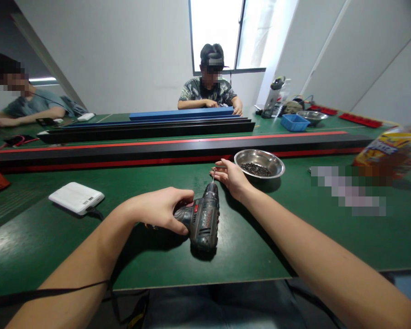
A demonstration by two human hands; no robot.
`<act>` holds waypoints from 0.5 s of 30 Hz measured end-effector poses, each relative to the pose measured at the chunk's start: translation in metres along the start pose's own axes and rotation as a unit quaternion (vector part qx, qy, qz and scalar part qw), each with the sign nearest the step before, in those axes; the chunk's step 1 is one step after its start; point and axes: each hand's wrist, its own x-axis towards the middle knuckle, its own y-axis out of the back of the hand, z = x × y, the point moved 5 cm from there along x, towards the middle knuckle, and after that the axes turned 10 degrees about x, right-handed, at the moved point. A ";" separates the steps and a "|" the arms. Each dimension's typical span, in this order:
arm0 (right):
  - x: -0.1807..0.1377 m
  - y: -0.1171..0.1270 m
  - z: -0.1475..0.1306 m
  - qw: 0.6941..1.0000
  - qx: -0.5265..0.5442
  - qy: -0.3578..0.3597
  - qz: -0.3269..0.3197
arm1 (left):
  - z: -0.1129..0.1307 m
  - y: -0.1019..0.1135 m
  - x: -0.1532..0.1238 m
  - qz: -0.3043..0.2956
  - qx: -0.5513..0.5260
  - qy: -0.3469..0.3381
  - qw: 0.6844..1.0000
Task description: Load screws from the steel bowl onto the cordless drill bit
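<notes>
My left hand (166, 208) is wrapped round the handle of a black cordless drill (205, 221), which lies on its side on the green table. A thin metal bit (213, 176) points from its chuck toward the far side. Beside the bit tip is my right hand (231, 178), palm turned to the left and fingers stretched out; whether a fingertip touches the bit, I cannot tell. Just right of that hand stands a steel bowl (277, 170) holding many small dark screws (255, 169).
A long black and red bar (150, 148) crosses the table behind the bowl, with black and blue profiles (181, 113) beyond. A white power bank (76, 197) lies left, a snack bag (392, 151) right. Two people (208, 91) sit across and at left. A blue basket (294, 122) stands farther back.
</notes>
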 end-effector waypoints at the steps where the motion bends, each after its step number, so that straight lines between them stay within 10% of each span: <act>1: 0.000 0.000 0.000 1.000 -0.008 0.004 -0.003 | 0.000 0.000 0.000 -0.001 -0.001 -0.001 1.000; 15: 0.005 0.004 -0.001 0.994 -0.098 0.050 -0.007 | 0.000 0.001 0.001 0.007 -0.003 0.005 1.000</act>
